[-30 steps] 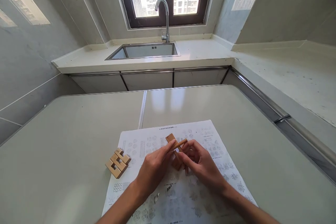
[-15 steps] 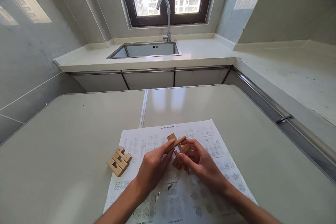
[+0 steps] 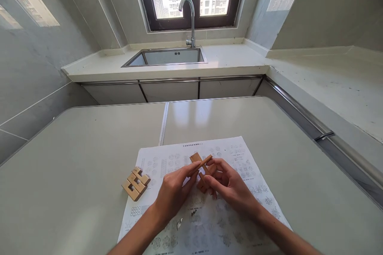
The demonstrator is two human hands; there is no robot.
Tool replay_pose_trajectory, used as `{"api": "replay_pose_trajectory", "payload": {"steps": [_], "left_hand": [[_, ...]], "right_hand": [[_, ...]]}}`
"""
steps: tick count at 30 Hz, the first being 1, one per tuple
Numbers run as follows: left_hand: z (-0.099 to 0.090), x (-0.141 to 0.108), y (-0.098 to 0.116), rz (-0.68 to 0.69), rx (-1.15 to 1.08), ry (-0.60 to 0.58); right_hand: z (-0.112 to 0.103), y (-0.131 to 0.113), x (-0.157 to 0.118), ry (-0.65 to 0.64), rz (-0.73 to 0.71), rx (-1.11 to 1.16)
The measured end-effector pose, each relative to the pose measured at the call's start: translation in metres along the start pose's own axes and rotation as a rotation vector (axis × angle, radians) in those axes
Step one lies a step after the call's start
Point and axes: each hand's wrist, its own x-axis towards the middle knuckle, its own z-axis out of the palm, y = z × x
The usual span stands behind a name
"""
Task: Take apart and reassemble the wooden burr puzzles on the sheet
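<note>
Above a printed sheet of line diagrams [image 3: 236, 207], my left hand [image 3: 176, 189] pinches one end of a slim wooden puzzle piece [image 3: 206, 161], which slants up to the right. My right hand [image 3: 226, 181] is closed around other wooden puzzle pieces [image 3: 202, 185], partly hidden by its fingers. The slim piece crosses over a wider wooden piece [image 3: 195, 157] that sticks out at the back. How the pieces fit together is hard to see behind the fingers. To the left, several notched wooden pieces [image 3: 136, 183] lie side by side, partly over the paper's left edge.
The sheet rests on a pale table [image 3: 74, 159] with a seam strip [image 3: 163, 123] running away from me. Beyond its far edge stand a counter [image 3: 233, 57], a sink [image 3: 170, 63] and a faucet [image 3: 192, 20]. A metal rail [image 3: 299, 105] runs along the right.
Both hands stay almost in place on the wooden pieces. The wider piece at the back has shifted very slightly; the pieces at the left have not moved.
</note>
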Motion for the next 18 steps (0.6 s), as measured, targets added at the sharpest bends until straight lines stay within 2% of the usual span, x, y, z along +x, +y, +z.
{"api": "replay_pose_trajectory", "payload": {"steps": [18], "left_hand": [[-0.0023,0.0041,0.0007,0.038,-0.022,0.032]], "right_hand": [[0.0001,-0.0027,-0.0004,-0.018,0.012,-0.001]]}}
